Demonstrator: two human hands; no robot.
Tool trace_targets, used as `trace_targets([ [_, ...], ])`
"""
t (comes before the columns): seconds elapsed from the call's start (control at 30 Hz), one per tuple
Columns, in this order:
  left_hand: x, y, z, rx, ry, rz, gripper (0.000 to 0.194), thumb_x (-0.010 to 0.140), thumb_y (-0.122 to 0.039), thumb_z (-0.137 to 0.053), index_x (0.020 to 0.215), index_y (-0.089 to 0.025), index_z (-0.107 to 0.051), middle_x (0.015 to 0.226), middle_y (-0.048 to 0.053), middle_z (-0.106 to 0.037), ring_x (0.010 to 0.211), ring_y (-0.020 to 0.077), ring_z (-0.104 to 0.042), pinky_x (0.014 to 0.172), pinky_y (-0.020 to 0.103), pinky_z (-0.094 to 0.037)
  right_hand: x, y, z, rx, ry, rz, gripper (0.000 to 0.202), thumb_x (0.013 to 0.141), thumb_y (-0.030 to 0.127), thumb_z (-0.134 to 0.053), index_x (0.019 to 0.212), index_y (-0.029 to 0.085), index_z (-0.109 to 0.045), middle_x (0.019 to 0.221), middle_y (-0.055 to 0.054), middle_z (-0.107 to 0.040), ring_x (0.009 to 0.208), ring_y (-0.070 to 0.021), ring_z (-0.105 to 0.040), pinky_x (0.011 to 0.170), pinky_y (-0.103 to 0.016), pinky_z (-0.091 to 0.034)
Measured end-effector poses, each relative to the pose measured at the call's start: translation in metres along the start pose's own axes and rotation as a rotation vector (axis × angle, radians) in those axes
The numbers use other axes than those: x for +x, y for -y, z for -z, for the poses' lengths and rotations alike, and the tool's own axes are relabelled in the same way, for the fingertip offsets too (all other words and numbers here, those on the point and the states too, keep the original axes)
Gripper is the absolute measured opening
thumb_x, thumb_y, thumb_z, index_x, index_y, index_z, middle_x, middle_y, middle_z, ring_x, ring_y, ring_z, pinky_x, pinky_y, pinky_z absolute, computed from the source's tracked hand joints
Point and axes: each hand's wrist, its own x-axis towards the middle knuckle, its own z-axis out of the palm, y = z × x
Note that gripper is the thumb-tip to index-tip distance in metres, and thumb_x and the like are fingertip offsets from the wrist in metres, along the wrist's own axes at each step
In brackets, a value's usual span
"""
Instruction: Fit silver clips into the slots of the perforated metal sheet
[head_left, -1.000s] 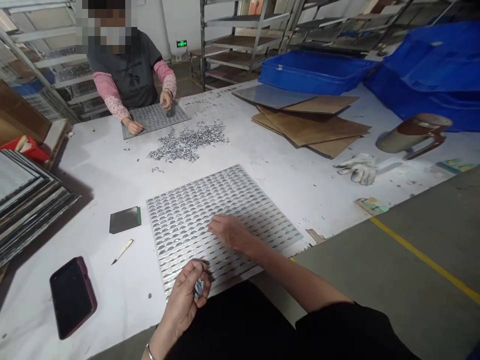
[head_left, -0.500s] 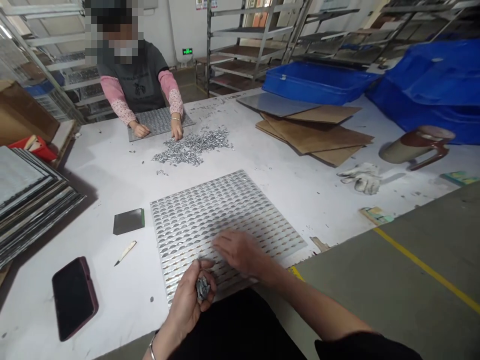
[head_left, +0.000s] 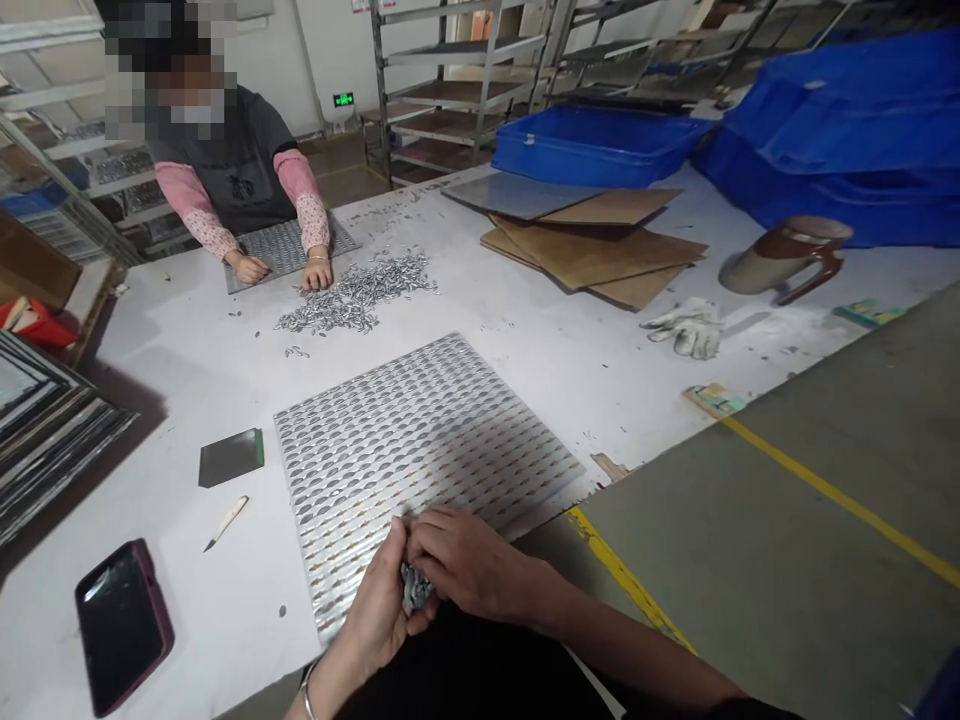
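My left hand [head_left: 375, 600] is closed around a clump of small grey metal pieces [head_left: 414, 588] at the near edge of the table. Against it lies my right hand [head_left: 472, 565], its fingers bent together over the clump; what its fingertips pinch, if anything, is hidden. Beyond both hands rests a flat metal sheet [head_left: 420, 430] with rows of eye-shaped slots. Grey pieces seem to sit in the slots of the far and left rows, while nearer rows look brownish and bare. Past the sheet spreads a pile of the same small pieces [head_left: 360, 295].
Opposite, a co-worker's hands [head_left: 316, 272] touch a similar sheet and the pile. On the left are a phone [head_left: 124, 630], a small knife [head_left: 226, 522], a dark plate [head_left: 231, 458] and stacked sheets [head_left: 60, 440]. Cardboard [head_left: 600, 250], a glove [head_left: 686, 328], a mug [head_left: 784, 258] and blue bins [head_left: 600, 145] stand right.
My right hand has moved from above the sheet back to my left hand and now touches the clump. The whole view has shifted a little to the right.
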Motion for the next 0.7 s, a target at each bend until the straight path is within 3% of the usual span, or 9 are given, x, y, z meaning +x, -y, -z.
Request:
trace_targets([
  [0.2, -0.001, -0.004, 0.002, 0.044, 0.016, -0.075, 0.057, 0.08, -0.072, -0.054, 0.101, -0.02, -0.06, 0.063, -0.002, -0.058, 0.049, 0.0099, -0.051, 0.04, 0.016, -0.028, 0.007, 0.002, -0.009, 0.019, -0.031, 0.002, 0.013, 0.095, 0.014, -0.046, 0.088, 0.016, -0.057, 0.095, -0.006, -0.061, 0.09, -0.0177, -0.054, 0.085, -0.029, -0.042],
  [0.4, -0.003, -0.008, 0.012, -0.072, -0.015, -0.04, 0.05, 0.079, -0.067, -0.06, 0.092, -0.019, -0.06, 0.062, -0.002, -0.059, 0.05, 0.0102, -0.052, 0.042, 0.017, -0.034, 0.014, 0.009, -0.014, 0.028, -0.081, -0.039, 0.017, 0.096, 0.017, -0.047, 0.081, 0.018, -0.055, 0.085, -0.004, -0.06, 0.085, -0.0167, -0.053, 0.083, -0.028, -0.042],
  [0.47, -0.004, -0.01, 0.017, -0.07, 0.001, -0.039, 0.049, 0.081, -0.066, -0.059, 0.089, -0.017, -0.06, 0.062, 0.0, -0.06, 0.048, 0.01, -0.052, 0.04, 0.017, -0.031, 0.016, 0.004, -0.012, 0.058, -0.111, -0.027, 0.018, 0.099, 0.021, -0.046, 0.084, 0.018, -0.057, 0.086, -0.003, -0.061, 0.086, -0.016, -0.054, 0.082, -0.027, -0.042],
  [0.53, -0.004, -0.01, 0.022, -0.028, 0.056, -0.072, 0.053, 0.083, -0.068, -0.054, 0.09, -0.016, -0.061, 0.06, 0.001, -0.06, 0.045, 0.0101, -0.05, 0.037, 0.017, -0.022, 0.019, -0.008, -0.009, 0.056, -0.203, -0.14, 0.021, 0.1, 0.023, -0.044, 0.086, 0.018, -0.058, 0.087, -0.003, -0.063, 0.084, -0.0154, -0.056, 0.079, -0.026, -0.042],
  [0.6, -0.005, -0.011, 0.026, 0.011, 0.109, -0.117, 0.056, 0.085, -0.07, -0.049, 0.098, -0.016, -0.061, 0.062, 0.003, -0.062, 0.044, 0.0105, -0.048, 0.037, 0.018, -0.016, 0.024, -0.027, -0.007, 0.002, -0.318, -0.363, 0.02, 0.1, 0.023, -0.045, 0.087, 0.019, -0.06, 0.086, -0.004, -0.064, 0.081, -0.0155, -0.057, 0.075, -0.026, -0.042],
  [0.7, -0.004, -0.009, 0.029, 0.033, 0.122, -0.153, 0.055, 0.087, -0.068, -0.047, 0.101, -0.017, -0.059, 0.064, 0.003, -0.062, 0.046, 0.0106, -0.048, 0.038, 0.019, -0.015, 0.034, -0.054, -0.007, -0.087, -0.341, -0.564, 0.011, 0.096, 0.02, -0.052, 0.087, 0.019, -0.06, 0.086, -0.003, -0.065, 0.081, -0.016, -0.058, 0.073, -0.025, -0.041],
])
